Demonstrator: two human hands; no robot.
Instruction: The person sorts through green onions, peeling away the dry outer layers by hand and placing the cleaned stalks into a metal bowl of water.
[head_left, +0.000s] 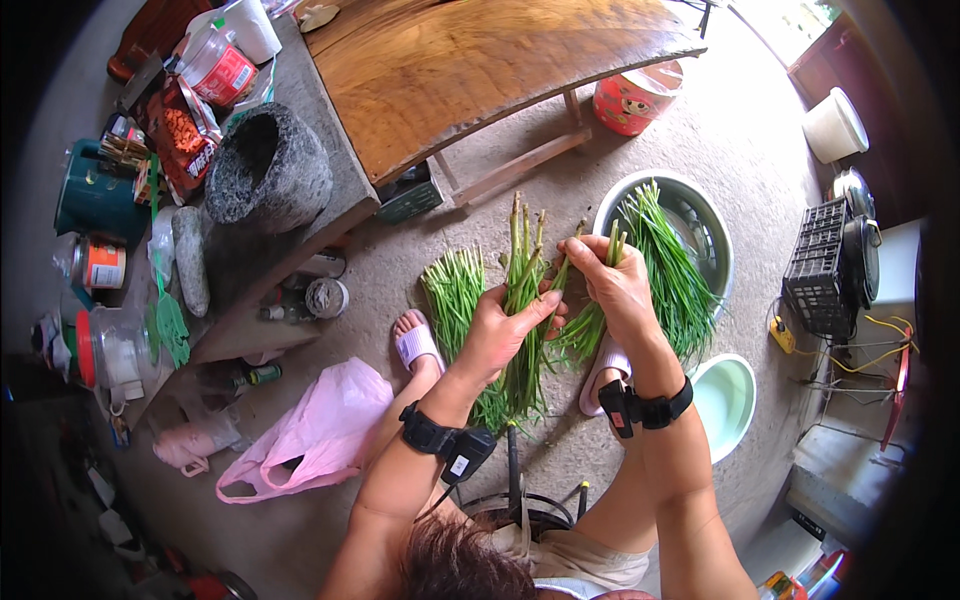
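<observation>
My left hand (504, 326) is closed around a bunch of thick green vegetable stems (525, 274), their cut ends pointing up and away. In my right hand (616, 281) are a few more green stalks (585, 327), which hang down from it. The thumb and forefinger of that hand pinch the tip of a single stem that runs across to the left hand. On the floor to the left lies a pile of thin green stalks (456, 296), partly behind my left hand. Long green chive-like leaves (660, 262) rest over the rim of a metal basin (721, 225) on the right.
A pink plastic bag (330, 427) lies by my left foot. At right are a pale green basin (731, 409) and a black plastic crate (814, 270). A stone mortar (304, 180) stands on the left counter. Ahead is a wooden table (465, 67) with a red bucket (637, 105) beneath its edge.
</observation>
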